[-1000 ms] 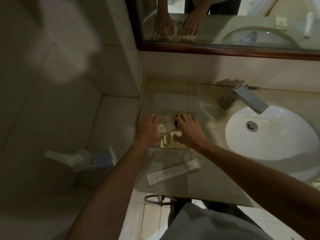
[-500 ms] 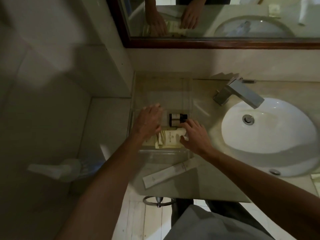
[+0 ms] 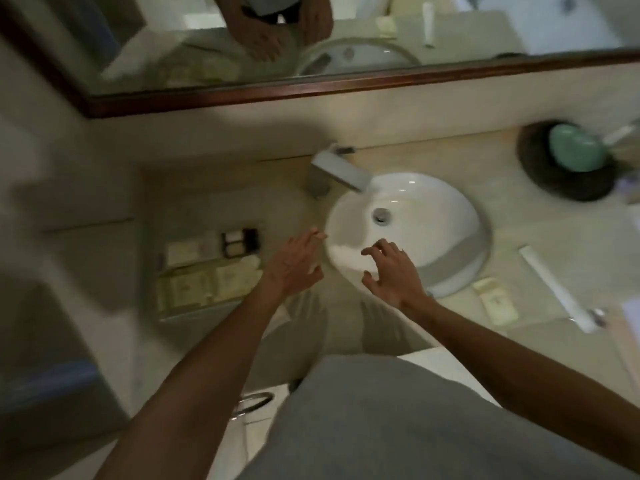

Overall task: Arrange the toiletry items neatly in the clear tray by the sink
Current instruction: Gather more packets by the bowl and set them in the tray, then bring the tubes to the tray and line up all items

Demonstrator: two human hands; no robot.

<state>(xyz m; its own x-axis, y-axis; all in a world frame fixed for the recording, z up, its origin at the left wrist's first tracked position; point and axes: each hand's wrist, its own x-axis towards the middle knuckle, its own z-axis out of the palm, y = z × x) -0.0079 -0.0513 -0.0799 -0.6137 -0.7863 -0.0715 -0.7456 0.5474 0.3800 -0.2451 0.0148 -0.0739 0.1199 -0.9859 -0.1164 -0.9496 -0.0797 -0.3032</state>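
Note:
The clear tray stands on the counter left of the sink, blurred by camera motion. Inside it lie pale sachets in the near part and a small dark bottle behind them. My left hand hovers open between the tray and the basin, holding nothing. My right hand is open over the basin's near rim, fingers spread. On the counter right of the sink lie a pale sachet and a long white tube.
The white basin with a square metal tap sits mid-counter. A dark round dish holding a green soap stands at the far right. A wood-framed mirror runs along the wall. The counter's front edge is just below my hands.
Both hands have left the tray and moved right toward the basin, empty. The camera has swung right, bringing the right side of the counter into view.

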